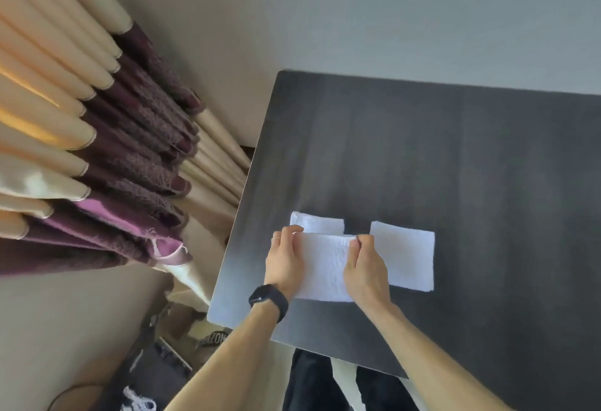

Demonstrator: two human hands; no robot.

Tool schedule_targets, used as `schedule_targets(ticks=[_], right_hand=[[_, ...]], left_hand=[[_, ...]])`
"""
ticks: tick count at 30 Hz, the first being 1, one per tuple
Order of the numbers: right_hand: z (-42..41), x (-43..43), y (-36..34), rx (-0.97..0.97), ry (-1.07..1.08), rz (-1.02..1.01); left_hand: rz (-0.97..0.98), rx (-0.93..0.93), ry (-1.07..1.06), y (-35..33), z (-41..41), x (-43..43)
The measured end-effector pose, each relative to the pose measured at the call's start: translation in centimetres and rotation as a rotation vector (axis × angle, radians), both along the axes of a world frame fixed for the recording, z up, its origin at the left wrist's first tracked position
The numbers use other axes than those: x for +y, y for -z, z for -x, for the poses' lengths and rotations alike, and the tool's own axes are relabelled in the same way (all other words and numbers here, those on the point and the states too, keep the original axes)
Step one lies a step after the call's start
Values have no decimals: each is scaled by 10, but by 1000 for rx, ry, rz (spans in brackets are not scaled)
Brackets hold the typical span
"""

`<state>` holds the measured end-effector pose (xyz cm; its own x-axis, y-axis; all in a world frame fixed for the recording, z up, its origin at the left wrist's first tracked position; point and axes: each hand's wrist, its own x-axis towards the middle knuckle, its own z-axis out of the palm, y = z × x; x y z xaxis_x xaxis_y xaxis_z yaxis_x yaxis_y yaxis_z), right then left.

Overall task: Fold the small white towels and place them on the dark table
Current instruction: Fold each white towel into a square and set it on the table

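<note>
A small white towel hangs folded between both hands just above the near left part of the dark table. My left hand, with a dark watch on the wrist, pinches its upper left corner. My right hand pinches its upper right corner. Behind the held towel lies a second folded white towel, partly hidden by it. A third folded white towel lies flat to the right of my right hand.
Cream and purple curtains hang at the left of the table. A dark bag and a box sit on the floor by the table's near left corner. A pale wall runs behind the table.
</note>
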<state>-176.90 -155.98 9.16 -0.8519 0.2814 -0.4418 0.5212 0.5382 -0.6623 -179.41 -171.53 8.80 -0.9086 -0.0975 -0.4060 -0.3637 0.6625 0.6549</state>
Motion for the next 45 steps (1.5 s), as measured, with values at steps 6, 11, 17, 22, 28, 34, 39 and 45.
schedule_targets(ticks=[6,11,17,22,28,34,39,45], right_hand=[[45,-29,34,-81,100,-72],[56,-38,51,-159,125,-132],[60,-43,54,-155,119,-227],[49,-43,51,-69,213,-309],[27,-52,60,205,-188,-535],[25,-45,93,32,-270,-546],[27,-45,89,21,-257,-483],[22,-15,28,26,-265,-226]], left_hand=[[29,-97,75,34,52,-20],[42,-143,191,50,68,-26],[178,-200,340,61,74,-32],[172,-43,320,58,68,-46],[342,359,703,72,54,-58],[464,202,755,93,50,-55],[503,191,754,93,51,-53],[635,150,753,51,48,-39]])
